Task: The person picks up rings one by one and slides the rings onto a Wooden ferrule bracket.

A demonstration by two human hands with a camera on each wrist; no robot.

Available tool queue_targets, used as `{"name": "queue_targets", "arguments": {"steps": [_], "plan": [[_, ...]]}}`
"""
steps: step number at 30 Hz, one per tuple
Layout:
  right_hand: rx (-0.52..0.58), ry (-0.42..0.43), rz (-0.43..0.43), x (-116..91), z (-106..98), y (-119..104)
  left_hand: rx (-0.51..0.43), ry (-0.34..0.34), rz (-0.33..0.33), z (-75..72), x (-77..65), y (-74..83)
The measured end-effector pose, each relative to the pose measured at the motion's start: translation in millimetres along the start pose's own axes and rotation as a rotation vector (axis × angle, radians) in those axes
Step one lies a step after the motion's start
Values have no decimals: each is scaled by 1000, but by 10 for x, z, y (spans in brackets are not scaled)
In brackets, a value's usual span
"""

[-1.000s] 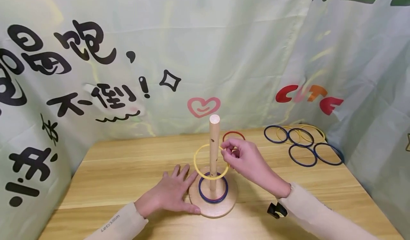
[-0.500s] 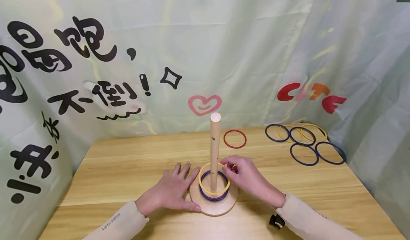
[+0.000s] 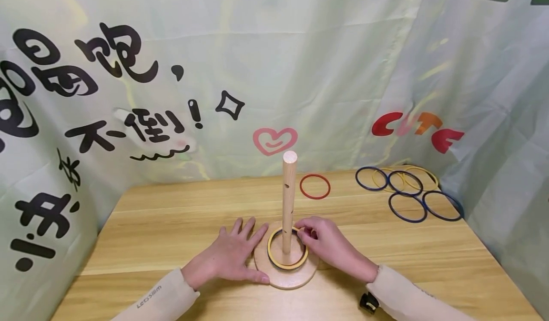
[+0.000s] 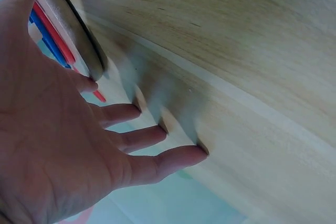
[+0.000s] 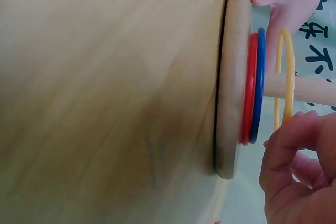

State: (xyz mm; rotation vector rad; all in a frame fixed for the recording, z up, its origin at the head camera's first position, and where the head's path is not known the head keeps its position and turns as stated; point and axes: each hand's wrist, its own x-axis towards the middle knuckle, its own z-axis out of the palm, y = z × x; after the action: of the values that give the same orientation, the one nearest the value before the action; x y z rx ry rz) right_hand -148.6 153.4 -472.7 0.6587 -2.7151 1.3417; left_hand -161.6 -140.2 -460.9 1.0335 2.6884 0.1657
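My right hand (image 3: 329, 247) pinches a yellow ring (image 5: 289, 72) at its right side, between thumb and fingers. That ring encircles the upright wooden post (image 3: 289, 192), low down. In the right wrist view it hangs a little above a blue ring (image 5: 258, 87), which lies on a red ring (image 5: 249, 87) on the round wooden base (image 3: 289, 281). From the head, the yellow ring covers most of the rings under it. My left hand (image 3: 229, 257) lies with fingers spread at the left of the base, thumb and index fingertip at its edge.
A single red ring (image 3: 315, 198) lies on the table (image 3: 171, 216) behind the post. At the back right, several blue rings (image 3: 407, 221) and some yellow rings (image 3: 436, 183) lie partly overlapping. A printed curtain (image 3: 334, 73) encloses the table's back and sides.
The yellow ring has come down the post from about mid-height to just over the base, my right hand lowering with it. My left hand has stayed in place.
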Motion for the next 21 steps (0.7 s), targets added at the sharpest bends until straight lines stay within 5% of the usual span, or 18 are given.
{"name": "queue_targets", "arguments": {"steps": [13, 21], "plan": [[-54, -14, 30, 16, -5, 32, 23, 14, 2, 36, -12, -13], [52, 77, 106, 1, -264, 167, 16, 21, 5, 41, -18, -17]]}}
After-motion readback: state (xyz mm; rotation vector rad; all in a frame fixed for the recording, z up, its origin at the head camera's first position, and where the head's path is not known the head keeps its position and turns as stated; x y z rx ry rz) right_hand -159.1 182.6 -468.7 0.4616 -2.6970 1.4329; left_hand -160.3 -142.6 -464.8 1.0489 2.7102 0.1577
